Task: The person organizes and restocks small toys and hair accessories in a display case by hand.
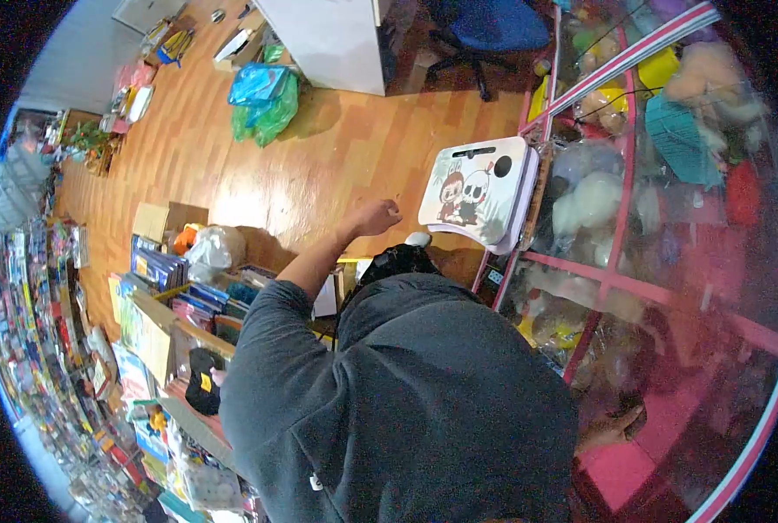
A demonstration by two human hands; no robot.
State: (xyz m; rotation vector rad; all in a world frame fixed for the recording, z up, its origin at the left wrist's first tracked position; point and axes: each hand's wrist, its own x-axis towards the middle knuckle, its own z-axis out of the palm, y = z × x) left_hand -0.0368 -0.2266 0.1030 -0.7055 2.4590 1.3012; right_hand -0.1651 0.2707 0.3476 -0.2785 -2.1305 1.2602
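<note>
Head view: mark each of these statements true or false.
1. The left hand is raised in a closed fist. True.
2. The cartoon lap desk lies flat on the floor. False: it stands on edge against the plush-toy glass case.
3. The office chair is red. False: it is blue.
4. Blue and green plastic bags sit on the wooden floor. True.
5. The right hand is beside the glass case. True.

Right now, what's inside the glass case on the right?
Plush toys fill the glass case, mostly white, tan and teal ones. Glare hides the lower part, and the person's grey top covers its near corner.
</note>
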